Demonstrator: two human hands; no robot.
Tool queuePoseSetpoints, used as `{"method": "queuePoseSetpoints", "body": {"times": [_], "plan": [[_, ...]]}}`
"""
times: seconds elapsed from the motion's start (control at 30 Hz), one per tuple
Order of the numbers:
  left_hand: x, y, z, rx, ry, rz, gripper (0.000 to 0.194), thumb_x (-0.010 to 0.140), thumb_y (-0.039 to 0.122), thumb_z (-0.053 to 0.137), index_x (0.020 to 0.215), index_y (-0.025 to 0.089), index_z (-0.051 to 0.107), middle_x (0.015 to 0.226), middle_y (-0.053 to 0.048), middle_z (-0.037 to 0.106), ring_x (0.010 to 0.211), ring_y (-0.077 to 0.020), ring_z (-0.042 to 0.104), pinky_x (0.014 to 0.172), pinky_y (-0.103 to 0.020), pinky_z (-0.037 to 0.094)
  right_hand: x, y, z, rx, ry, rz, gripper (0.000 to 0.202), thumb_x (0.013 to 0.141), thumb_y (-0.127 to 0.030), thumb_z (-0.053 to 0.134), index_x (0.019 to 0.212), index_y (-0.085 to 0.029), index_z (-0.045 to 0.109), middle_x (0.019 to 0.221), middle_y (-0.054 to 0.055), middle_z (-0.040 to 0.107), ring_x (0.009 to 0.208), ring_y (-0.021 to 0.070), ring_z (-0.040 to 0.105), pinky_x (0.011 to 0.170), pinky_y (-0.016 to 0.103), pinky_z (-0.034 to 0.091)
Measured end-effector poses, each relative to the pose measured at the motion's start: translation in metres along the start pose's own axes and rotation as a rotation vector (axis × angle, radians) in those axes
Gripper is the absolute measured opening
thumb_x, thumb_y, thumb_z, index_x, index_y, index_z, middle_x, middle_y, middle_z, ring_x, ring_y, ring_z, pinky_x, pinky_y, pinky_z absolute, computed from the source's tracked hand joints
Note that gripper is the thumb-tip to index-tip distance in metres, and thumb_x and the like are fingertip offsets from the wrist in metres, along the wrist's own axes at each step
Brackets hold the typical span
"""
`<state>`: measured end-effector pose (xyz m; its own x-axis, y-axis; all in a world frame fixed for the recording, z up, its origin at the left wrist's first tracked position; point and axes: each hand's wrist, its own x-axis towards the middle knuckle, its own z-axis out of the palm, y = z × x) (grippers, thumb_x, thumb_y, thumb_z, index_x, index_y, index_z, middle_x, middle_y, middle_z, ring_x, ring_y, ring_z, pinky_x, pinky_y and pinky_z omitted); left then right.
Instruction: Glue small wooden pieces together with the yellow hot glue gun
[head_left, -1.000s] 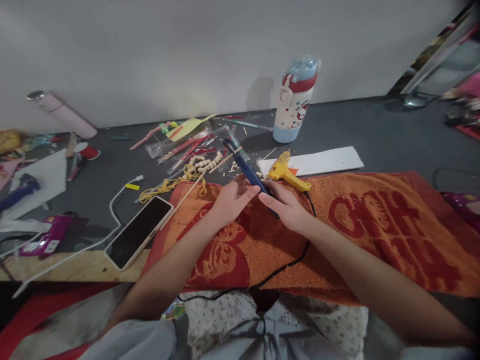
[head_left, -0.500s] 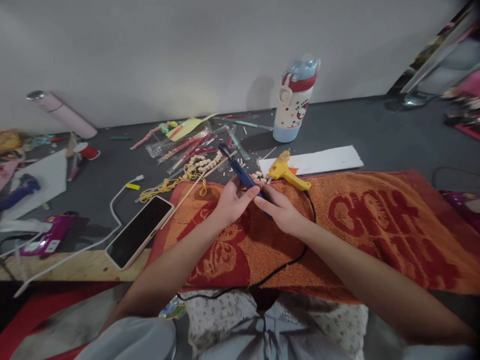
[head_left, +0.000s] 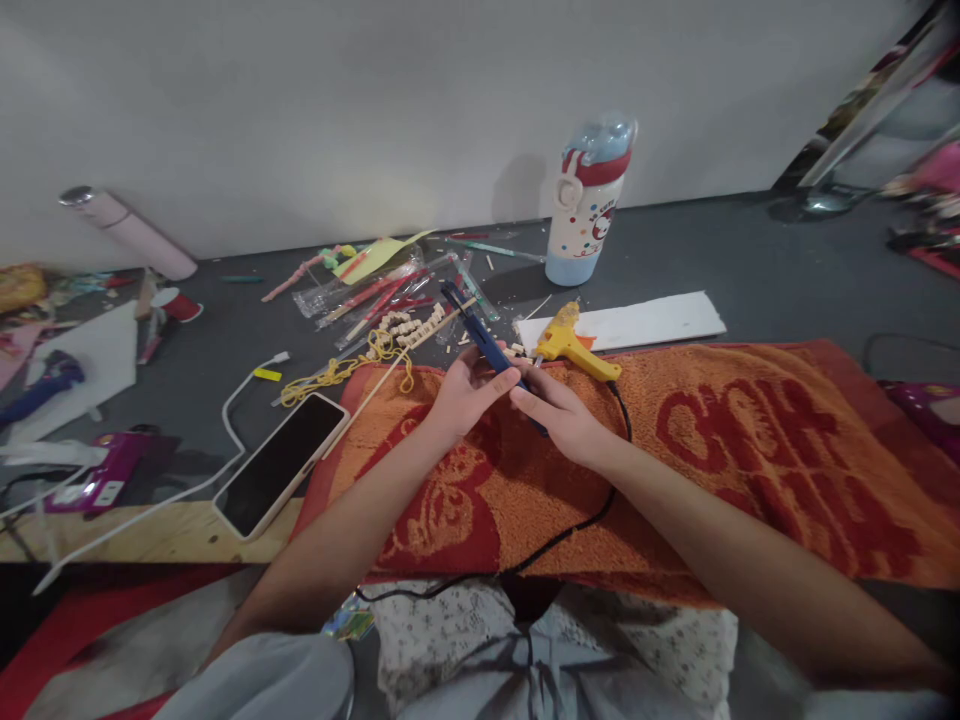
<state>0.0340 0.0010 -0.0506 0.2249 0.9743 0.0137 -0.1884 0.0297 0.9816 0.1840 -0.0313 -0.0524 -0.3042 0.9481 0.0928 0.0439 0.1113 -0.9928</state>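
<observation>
A long dark blue tool [head_left: 487, 343] slants over the near edge of the orange and red towel [head_left: 555, 500]. My left hand [head_left: 469, 395] is closed round its middle, thumb on top. My right hand [head_left: 553, 408] grips its lower end. At the tool's far tip lies a thin wooden stick [head_left: 442, 325]; whether the tool clamps it I cannot make out. Beyond the left hand are small wooden pieces [head_left: 405, 328] and tangled yellow string [head_left: 330, 375]. A yellow glue gun [head_left: 574, 343] rests right of the hands, partly on a white strip [head_left: 660, 320].
A phone [head_left: 281, 465] and a white cable [head_left: 225, 410] lie at the left. Behind are plastic-wrapped sticks [head_left: 382, 290] and an upright bottle [head_left: 589, 210]. A pink flask [head_left: 135, 235] leans at the far left. The glue gun's black cord crosses the towel.
The blue tool and both hands have shifted very slightly. Both hands keep their hold on it.
</observation>
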Motion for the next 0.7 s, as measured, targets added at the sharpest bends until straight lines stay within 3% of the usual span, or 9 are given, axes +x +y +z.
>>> {"method": "queuePoseSetpoints", "body": {"times": [0.1,0.17,0.27,0.4,0.53,0.7], "plan": [[0.004,0.004,-0.009,-0.064,0.000,0.026,0.071,0.051,0.052,0.088,0.106,0.019,0.058,0.106,-0.010,0.072,0.102,-0.0246,0.068,0.095,-0.040,0.050,0.001,-0.009,-0.007,-0.016,0.026,0.053,0.053,0.082,-0.066,0.051,0.109,-0.020,0.058,0.100,0.007,0.064,0.096,0.0227,0.059,0.089,0.039,0.048],[0.009,0.009,-0.018,-0.106,0.038,0.036,0.072,0.054,0.054,0.086,0.110,0.020,0.056,0.113,-0.011,0.071,0.106,-0.0248,0.068,0.096,-0.041,0.050,0.001,-0.013,-0.013,-0.058,0.066,0.074,0.045,0.083,-0.065,0.048,0.093,-0.022,0.056,0.083,0.003,0.058,0.079,0.0186,0.054,0.076,0.034,0.047],[0.017,0.019,-0.033,-0.127,0.129,0.084,0.067,0.057,0.057,0.083,0.108,0.021,0.059,0.115,-0.010,0.071,0.108,-0.0231,0.068,0.097,-0.038,0.051,0.001,-0.016,-0.021,-0.119,0.093,0.103,0.041,0.084,-0.063,0.048,0.080,-0.023,0.050,0.073,0.000,0.050,0.070,0.0160,0.047,0.068,0.031,0.043],[0.023,0.026,-0.045,-0.062,0.197,0.096,0.062,0.057,0.054,0.084,0.105,0.020,0.065,0.104,-0.008,0.075,0.096,-0.0213,0.071,0.084,-0.034,0.056,0.000,-0.017,-0.026,-0.163,0.021,0.147,0.041,0.084,-0.062,0.051,0.092,-0.022,0.057,0.082,0.002,0.058,0.079,0.0190,0.053,0.075,0.034,0.046],[0.024,0.026,-0.050,-0.011,0.142,0.073,0.052,0.056,0.049,0.086,0.094,0.018,0.070,0.085,-0.004,0.076,0.075,-0.0186,0.072,0.066,-0.029,0.058,-0.001,-0.014,-0.028,-0.189,-0.061,0.162,0.049,0.083,-0.062,0.055,0.110,-0.021,0.060,0.109,0.008,0.066,0.102,0.0263,0.059,0.092,0.041,0.046],[0.023,0.026,-0.054,-0.050,0.091,0.028,0.047,0.056,0.045,0.087,0.091,0.018,0.070,0.084,-0.003,0.074,0.070,-0.0153,0.070,0.060,-0.025,0.055,-0.002,-0.013,-0.029,-0.240,-0.124,0.127,0.051,0.087,-0.060,0.051,0.119,-0.022,0.060,0.114,0.009,0.067,0.110,0.0287,0.060,0.097,0.045,0.046]]}}
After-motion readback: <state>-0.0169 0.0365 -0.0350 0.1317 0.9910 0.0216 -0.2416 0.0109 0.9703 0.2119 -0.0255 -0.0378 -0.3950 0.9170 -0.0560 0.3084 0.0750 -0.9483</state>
